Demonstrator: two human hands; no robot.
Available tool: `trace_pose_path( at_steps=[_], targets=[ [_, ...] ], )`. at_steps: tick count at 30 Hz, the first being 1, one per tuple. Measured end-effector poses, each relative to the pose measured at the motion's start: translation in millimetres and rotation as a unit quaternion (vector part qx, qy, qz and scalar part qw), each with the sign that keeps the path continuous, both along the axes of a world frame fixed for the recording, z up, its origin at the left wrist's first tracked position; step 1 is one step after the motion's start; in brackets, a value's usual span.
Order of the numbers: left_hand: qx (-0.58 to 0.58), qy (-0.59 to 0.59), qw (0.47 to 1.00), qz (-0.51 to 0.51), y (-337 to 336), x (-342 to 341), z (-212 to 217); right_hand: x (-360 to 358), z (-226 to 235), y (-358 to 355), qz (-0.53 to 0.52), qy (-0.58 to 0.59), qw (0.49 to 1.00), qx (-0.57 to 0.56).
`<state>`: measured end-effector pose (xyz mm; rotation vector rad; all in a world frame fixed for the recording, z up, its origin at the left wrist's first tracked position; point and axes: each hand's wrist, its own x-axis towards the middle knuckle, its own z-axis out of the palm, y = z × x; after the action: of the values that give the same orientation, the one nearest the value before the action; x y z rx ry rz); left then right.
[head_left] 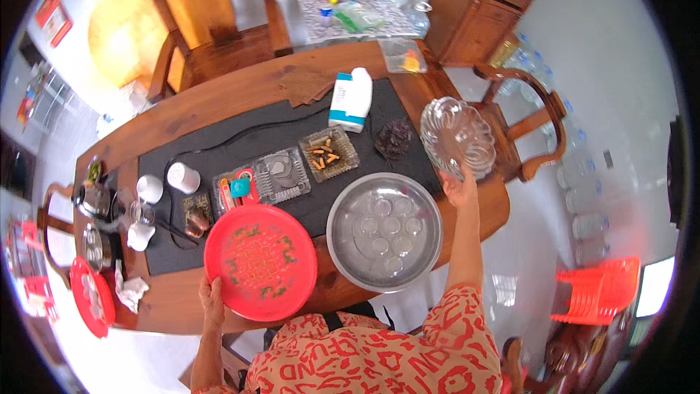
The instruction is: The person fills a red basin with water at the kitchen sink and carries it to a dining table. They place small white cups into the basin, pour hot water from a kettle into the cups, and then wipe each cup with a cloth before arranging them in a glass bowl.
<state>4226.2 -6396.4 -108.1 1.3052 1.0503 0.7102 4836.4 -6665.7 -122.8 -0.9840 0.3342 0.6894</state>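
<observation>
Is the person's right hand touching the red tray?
No, the right hand touches the clear scalloped bowl, while the left hand touches the red tray.

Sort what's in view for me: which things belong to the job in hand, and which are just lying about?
In the job:
Red tray, left hand at its rim
Clear glass bowl, right hand at its edge
Metal basin between them, probably

Lying about:
Glass ashtray with butts
White-and-teal pack
White cup
Crumpled tissue

The red tray [251,308] hides part of the left hand [211,298].
</observation>
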Motion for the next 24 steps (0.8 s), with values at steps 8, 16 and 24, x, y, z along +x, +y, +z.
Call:
trace_pose_path(
  at_steps=[8,16,24],
  targets=[
    [0.072,0.121,0.989,0.052,-33,21,-66,42,-28,-44,-0.073,-0.06,0.992,0.086],
    [0.025,0.205,0.978,0.035,-44,44,-6,-61,113,22,0.152,-0.234,0.96,-0.021],
    [0.205,0.32,0.919,0.103,-6,-39,8,-280,126,168,0.38,-0.415,0.827,-0.014]
  ],
)
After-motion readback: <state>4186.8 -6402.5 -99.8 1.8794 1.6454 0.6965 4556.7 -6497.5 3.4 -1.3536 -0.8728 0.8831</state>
